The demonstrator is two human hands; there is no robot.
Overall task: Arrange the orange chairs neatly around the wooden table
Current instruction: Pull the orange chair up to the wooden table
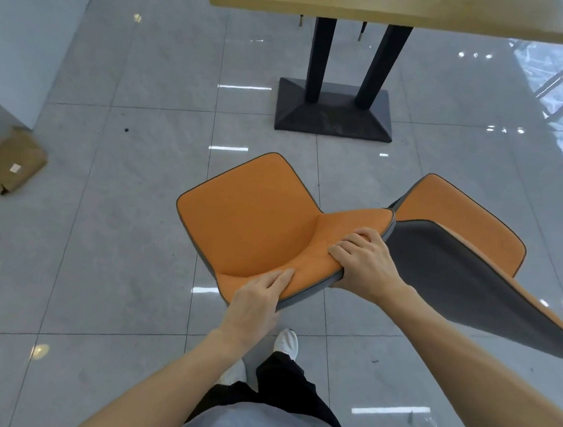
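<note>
Grey tiled floor (128, 219) | wooden table (393, 3) beyond orange chair (255, 217) | left hand (258, 300), right hand (364, 262) both grip its backrest | second chair (457, 261) touching, right

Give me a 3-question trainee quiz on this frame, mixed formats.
1. True or false: both hands grip the backrest top of the same orange chair.
2. Multiple choice: where is the second orange chair? A) tucked under the table B) right of the held chair, its grey back toward the camera C) lying on the cardboard box
3. Fill in: the wooden table stands on two black posts on a dark ____.

Key: 1 true: left hand and right hand both clasp that edge. 2 B. 3 base plate.
</note>
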